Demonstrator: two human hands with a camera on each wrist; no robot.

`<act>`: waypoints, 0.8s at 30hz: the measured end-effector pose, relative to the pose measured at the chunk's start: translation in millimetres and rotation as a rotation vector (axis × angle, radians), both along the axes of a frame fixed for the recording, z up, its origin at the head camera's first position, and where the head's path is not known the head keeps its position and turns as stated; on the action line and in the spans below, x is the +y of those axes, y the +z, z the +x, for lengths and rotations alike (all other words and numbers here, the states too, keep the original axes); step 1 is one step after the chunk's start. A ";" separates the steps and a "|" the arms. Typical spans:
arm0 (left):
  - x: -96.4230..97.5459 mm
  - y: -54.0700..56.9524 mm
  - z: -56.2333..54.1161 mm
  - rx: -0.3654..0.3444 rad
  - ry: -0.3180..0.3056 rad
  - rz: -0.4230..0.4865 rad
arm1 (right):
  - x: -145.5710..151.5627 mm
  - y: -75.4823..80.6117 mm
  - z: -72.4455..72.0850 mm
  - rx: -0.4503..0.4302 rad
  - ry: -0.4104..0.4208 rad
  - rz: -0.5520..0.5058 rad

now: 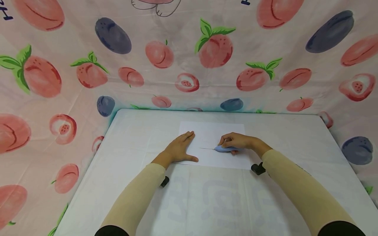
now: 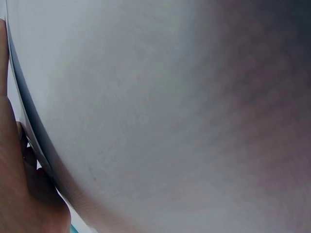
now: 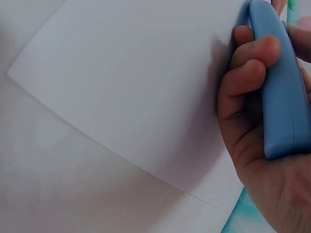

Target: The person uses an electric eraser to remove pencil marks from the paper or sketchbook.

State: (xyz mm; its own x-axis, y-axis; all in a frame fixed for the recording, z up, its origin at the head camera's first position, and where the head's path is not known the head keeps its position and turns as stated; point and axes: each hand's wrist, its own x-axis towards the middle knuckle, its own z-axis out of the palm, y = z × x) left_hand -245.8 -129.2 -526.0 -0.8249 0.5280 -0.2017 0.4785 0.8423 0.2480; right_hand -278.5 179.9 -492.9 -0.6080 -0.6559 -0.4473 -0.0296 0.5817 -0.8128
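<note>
A white sheet of paper lies on the table. My left hand rests on its left part, thumb spread away from the straight fingers; only the edge of that hand shows in the left wrist view. With curled fingers my right hand grips a thick blue pen-shaped tool over the right part of the sheet. Its narrow pale tip points left, where a thin dark line runs from it. The tool's rounded blue body fills the palm in the right wrist view, its tip hidden there.
A white-covered table spreads around the sheet. Behind and beside it hangs a pink cloth printed with fruit. Dark wrist devices sit under both forearms.
</note>
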 end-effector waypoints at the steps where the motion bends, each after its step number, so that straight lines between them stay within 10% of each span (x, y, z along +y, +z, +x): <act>1: -0.1 -0.6 -0.3 0.000 0.000 0.001 | -0.1 0.3 0.2 0.000 -0.001 0.000; 24: -0.4 -3.6 0.1 -0.001 0.010 -0.006 | 0.1 0.1 0.5 -0.003 0.019 0.006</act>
State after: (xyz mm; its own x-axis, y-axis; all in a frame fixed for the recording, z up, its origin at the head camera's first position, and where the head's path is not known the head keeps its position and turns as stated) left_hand -245.7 -129.7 -529.5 -0.8298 0.5186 -0.2062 0.4698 0.8485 0.2434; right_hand -278.0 180.0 -492.8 -0.5943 -0.6644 -0.4531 -0.0383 0.5861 -0.8093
